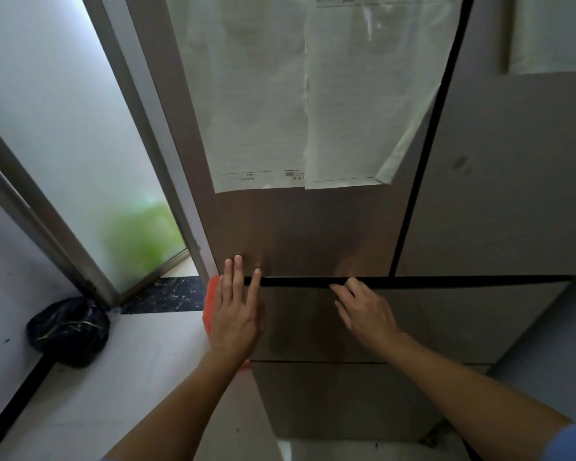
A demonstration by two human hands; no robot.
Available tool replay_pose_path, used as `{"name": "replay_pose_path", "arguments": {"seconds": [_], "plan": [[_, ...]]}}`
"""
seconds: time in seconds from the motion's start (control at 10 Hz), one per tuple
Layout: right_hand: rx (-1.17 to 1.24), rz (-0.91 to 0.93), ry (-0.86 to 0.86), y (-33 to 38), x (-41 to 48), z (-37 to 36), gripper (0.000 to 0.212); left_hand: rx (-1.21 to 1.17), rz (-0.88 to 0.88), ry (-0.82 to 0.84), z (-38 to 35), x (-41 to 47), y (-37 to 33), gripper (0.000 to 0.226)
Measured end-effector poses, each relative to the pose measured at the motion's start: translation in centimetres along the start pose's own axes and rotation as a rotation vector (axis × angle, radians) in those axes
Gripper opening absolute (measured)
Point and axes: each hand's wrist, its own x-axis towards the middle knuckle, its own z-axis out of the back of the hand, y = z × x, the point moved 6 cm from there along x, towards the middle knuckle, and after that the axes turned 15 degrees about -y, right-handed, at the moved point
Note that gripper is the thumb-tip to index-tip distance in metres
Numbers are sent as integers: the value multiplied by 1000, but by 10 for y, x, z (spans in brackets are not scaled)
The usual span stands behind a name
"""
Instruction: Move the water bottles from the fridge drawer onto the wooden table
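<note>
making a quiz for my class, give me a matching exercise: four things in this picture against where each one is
Things:
1. left hand
2. right hand
3. black bag
4. paper sheets

Places:
A. on the floor in the corner by the glass door
B. stuck on the upper fridge door
C. flat against the drawer front's left edge
D. fingertips at the dark gap above the drawer

Pairs: 1-C, 2-D, 3-A, 4-B

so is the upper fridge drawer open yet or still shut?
Shut. The upper fridge drawer front sits flush, with only a thin dark seam along its top. The right hand hooks fingertips into that seam; the left hand lies flat.
</note>
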Motion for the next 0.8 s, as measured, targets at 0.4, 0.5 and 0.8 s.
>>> {"name": "replay_pose_path", "arguments": {"seconds": [0.4,0.5,0.8], "plan": [[41,-270,258,8,6,9,40,-203,137,-82,51,31,26,39],[70,-266,196,22,25,30,34,-359,343,-180,74,58,46,32],[337,-136,-372,98,140,182,30,-454,472,16,67,84,49,59]]}}
